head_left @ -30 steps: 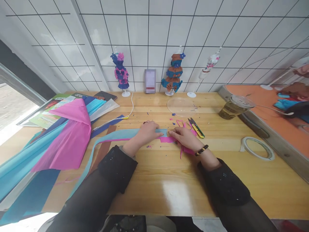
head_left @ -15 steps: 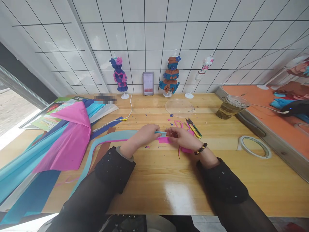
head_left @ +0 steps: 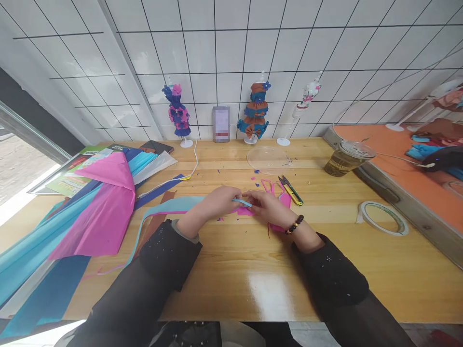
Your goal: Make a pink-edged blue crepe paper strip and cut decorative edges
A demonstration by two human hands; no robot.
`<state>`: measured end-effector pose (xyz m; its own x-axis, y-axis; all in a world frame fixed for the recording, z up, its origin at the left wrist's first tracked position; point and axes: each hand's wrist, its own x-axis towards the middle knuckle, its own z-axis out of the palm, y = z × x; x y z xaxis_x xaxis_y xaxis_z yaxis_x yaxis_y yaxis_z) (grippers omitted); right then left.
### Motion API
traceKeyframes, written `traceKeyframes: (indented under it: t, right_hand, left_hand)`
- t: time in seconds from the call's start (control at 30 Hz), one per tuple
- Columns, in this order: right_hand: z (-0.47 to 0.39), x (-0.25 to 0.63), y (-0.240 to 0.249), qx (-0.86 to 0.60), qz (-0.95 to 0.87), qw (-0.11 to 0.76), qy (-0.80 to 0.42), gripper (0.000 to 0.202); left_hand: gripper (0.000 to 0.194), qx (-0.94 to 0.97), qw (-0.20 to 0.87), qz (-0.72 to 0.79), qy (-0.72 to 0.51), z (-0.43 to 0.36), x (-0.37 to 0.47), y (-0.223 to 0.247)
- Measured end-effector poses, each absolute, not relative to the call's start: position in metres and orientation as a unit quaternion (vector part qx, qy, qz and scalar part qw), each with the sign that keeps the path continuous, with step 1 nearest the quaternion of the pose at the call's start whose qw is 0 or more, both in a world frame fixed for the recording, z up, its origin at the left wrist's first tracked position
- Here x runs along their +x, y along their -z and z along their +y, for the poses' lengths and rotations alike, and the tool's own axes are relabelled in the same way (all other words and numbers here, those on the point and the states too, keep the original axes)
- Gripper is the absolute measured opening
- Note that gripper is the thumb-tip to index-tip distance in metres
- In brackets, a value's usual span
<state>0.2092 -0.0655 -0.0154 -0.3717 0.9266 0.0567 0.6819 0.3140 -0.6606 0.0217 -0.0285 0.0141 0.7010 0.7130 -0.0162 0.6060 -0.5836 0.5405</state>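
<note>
My left hand (head_left: 222,201) and my right hand (head_left: 265,207) meet over the middle of the table, fingers pinched on a light blue strip (head_left: 177,205). The strip's narrow folded end shows between the fingertips, and its long tail, edged with pink, curves left under my left forearm. Beneath my fingers lies a bit of pink material (head_left: 244,211). Pink pieces (head_left: 284,201) with thin cut loops lie behind and under my right hand. Just beyond them is a pair of yellow-handled thread snips (head_left: 291,190), blades apart.
Folded pink sheeting (head_left: 104,212) and blue sheets cover the left side. Dressed figures on stands, including a brown-and-teal one (head_left: 255,113), and a phone (head_left: 221,124) line the wall. A tape roll (head_left: 383,218) and a lidded cup (head_left: 349,158) stand right. A clear disc (head_left: 269,160) lies at the back.
My right hand has shifted slightly left, closer to my left hand. The blue strip's end between my fingers now tilts down to the right, and its tail has been drawn in a little.
</note>
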Motion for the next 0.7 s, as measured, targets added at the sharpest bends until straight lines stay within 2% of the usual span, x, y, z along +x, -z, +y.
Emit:
traceKeyframes:
  t: [0.23,0.5,0.6,0.7]
  right_hand:
    - [-0.064,0.209,0.018,-0.507,-0.792,0.222,-0.257,0.035]
    - [-0.067,0.209,0.011,-0.51,-0.788,0.22,-0.267,0.034]
    - [-0.069,0.211,0.006,-0.512,-0.774,0.235,-0.287,0.035]
    - [-0.072,0.213,-0.004,-0.507,-0.751,0.273,-0.323,0.036]
  left_hand:
    - [0.024,0.89,0.271,0.358,-0.076,-0.031,0.025,-0.012]
    - [0.022,0.911,0.209,0.345,-0.087,-0.032,0.029,-0.004]
    - [0.019,0.893,0.267,0.352,-0.09,-0.034,0.027,-0.01]
    - [0.018,0.837,0.39,0.376,-0.073,-0.036,0.023,-0.021]
